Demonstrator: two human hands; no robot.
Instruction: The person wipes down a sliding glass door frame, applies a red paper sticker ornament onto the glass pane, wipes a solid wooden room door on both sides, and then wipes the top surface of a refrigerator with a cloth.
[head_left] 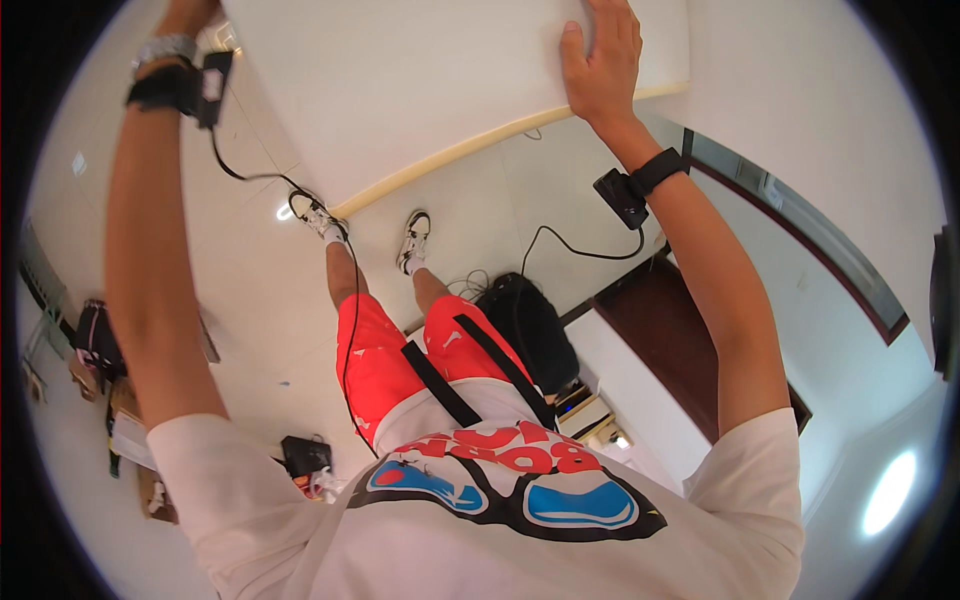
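A large white tabletop-like panel with a pale yellow edge fills the upper middle of the view. My right hand rests on its right part, palm down, thumb apart from the fingers, holding nothing; the fingertips are cut off by the upper border. Beside the panel's left side is my left hand, mostly outside the picture, so its fingers and anything in them are hidden. Each wrist wears a black strap with a small cabled device, the left one and the right one.
Black cables hang from both wrist devices past my legs. A black bag stands on the floor to the right of my legs. Bags and boxes lie along the left wall. A dark brown door-like panel stands at right.
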